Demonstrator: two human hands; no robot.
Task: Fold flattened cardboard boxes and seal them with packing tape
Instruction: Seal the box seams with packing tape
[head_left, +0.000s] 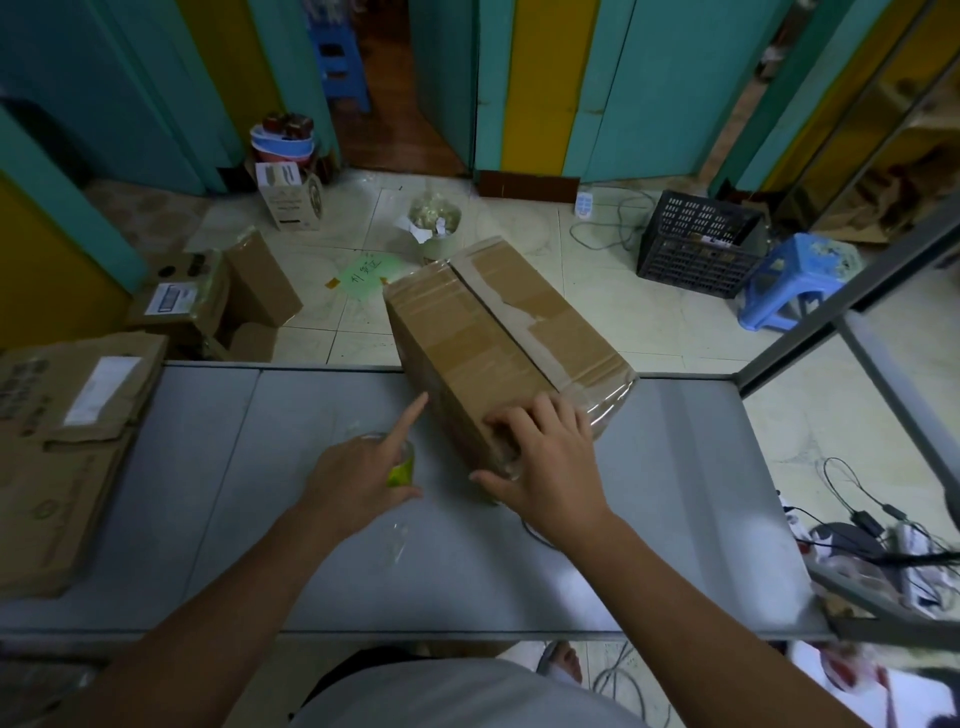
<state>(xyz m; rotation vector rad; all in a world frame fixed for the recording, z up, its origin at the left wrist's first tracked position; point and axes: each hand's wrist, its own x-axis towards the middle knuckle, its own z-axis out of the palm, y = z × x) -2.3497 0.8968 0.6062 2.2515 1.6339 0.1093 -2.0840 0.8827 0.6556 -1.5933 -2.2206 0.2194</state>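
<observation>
A folded brown cardboard box stands on the grey table, its top seam covered with clear tape and its far end hanging past the table's back edge. My right hand lies on the box's near end with fingers spread, thumb out to the left. My left hand grips a roll of clear packing tape with a yellow-green core; its index finger points straight toward the box's left side. A loose strip of clear tape lies on the table near my left wrist.
A stack of flattened cardboard boxes lies on the table's left end. On the floor behind are opened boxes, a waste bin, a black crate and a blue stool. A metal frame and cables are at right.
</observation>
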